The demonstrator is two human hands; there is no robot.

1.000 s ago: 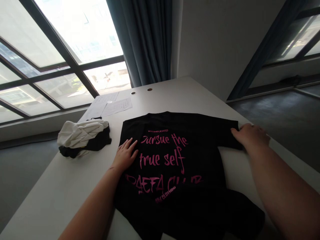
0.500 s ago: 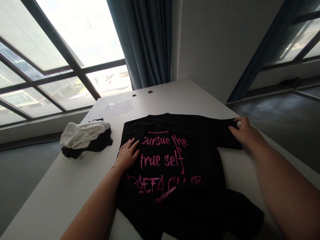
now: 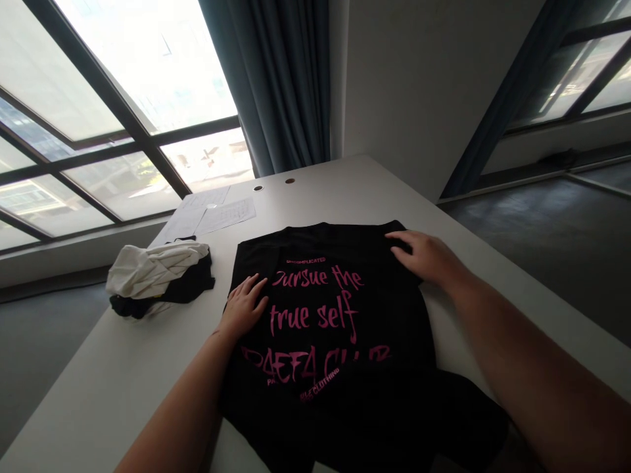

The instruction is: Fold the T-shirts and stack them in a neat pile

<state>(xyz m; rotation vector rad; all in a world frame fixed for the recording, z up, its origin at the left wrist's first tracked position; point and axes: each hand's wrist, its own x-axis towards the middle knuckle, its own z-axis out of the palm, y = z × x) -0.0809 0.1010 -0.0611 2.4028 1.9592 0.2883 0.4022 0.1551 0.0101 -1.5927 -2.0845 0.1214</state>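
A black T-shirt point(image 3: 315, 328) with pink lettering lies spread on the white table point(image 3: 103, 394). Its near part is bunched and folded upward, covering some of the lowest print. My left hand point(image 3: 244, 307) rests flat on the shirt's left side, fingers stretched beside the lettering. At the upper right, my right hand point(image 3: 419, 256) pinches the sleeve fabric, which is folded in over the body of the shirt. The sleeve's end is partly hidden by the fingers.
Left of the shirt is a heap of white and black clothing point(image 3: 158, 272). Papers point(image 3: 227, 215) lie behind it on the table, near two round cable holes point(image 3: 290, 180). A blue curtain point(image 3: 290, 85), windows and a wall stand beyond the table.
My right hand has moved left, folding the sleeve from its outstretched position onto the shirt. My left hand stays flat on the shirt. The view has shifted slightly.
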